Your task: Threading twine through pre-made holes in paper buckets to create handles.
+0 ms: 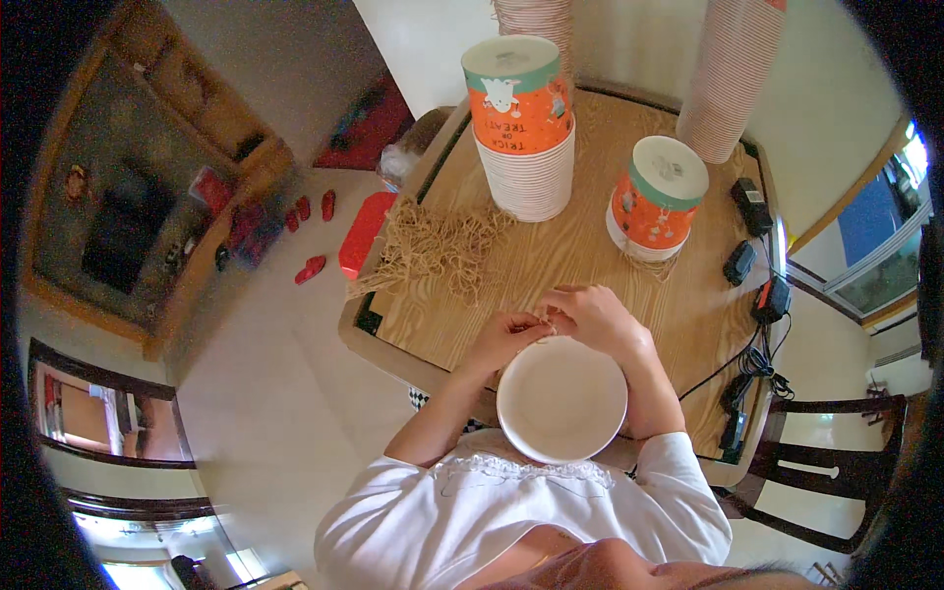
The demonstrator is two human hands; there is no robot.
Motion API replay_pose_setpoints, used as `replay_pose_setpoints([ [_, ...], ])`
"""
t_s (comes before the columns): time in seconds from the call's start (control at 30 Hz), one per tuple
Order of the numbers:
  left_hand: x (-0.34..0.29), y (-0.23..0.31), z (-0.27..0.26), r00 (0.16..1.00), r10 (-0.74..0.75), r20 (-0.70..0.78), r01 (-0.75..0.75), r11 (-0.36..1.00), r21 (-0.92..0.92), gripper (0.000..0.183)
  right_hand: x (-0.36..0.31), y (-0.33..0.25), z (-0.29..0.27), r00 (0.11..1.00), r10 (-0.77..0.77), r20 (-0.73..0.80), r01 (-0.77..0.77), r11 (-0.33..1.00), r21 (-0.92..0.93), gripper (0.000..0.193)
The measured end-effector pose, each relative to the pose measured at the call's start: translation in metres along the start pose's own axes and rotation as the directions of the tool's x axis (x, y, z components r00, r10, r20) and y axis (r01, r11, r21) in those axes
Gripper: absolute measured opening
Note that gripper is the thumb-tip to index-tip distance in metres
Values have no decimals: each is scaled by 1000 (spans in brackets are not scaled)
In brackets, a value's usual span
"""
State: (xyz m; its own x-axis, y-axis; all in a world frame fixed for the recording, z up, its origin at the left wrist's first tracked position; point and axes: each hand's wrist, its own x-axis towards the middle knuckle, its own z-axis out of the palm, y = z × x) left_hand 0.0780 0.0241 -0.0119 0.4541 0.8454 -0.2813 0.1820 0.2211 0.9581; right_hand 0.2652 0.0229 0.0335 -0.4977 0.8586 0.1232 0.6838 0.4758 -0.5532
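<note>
A white round paper bucket (562,401) rests close against my body, its open mouth facing up toward me. At its far rim my left hand (509,339) is closed in a pinch. My right hand (596,319) bends over the same spot from the right, fingers pressed together. A short bit of tan twine shows between the fingertips of both hands, though most of it is hidden. Left of my hands lies a loose heap of tan twine (438,251). Beyond my right hand, a short upside-down stack of orange and green printed paper buckets (654,211) has some twine under it.
A taller upside-down stack of buckets (526,172) stands at the wooden table's (610,108) far side. Behind rises a tall leaning stack (733,84). Black adapters (750,206) and tangled cables (755,362) line the right edge. A dark chair (836,467) stands right; a red stool (366,234) left.
</note>
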Motion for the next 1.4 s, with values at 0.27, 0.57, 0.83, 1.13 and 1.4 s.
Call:
replay_pose_setpoints([
  [0.27, 1, -7, 2, 988, 150, -34, -147, 986, 81, 18, 3, -6, -5, 992, 89, 89, -84, 995, -55, 22],
  [0.57, -10, 10, 4, 998, 62, 26, -65, 986, 153, 20, -1, -6, -8, 993, -38, 111, 30, 997, 75, 19],
  [0.83, -12, 1, 5, 993, 72, 89, -77, 995, 56, 24, 10, 0, 3, 968, -104, 230, 83, 992, 99, 23],
  [1.13, -22, -24, -26, 989, 142, 36, -130, 963, -238, 9, 13, -4, 5, 954, -10, 300, -46, 983, 179, 16],
  [1.4, -16, -20, -24, 807, 589, 46, -578, 770, 269, 18, 16, -4, 9, 993, -20, 114, 8, 995, 100, 16],
])
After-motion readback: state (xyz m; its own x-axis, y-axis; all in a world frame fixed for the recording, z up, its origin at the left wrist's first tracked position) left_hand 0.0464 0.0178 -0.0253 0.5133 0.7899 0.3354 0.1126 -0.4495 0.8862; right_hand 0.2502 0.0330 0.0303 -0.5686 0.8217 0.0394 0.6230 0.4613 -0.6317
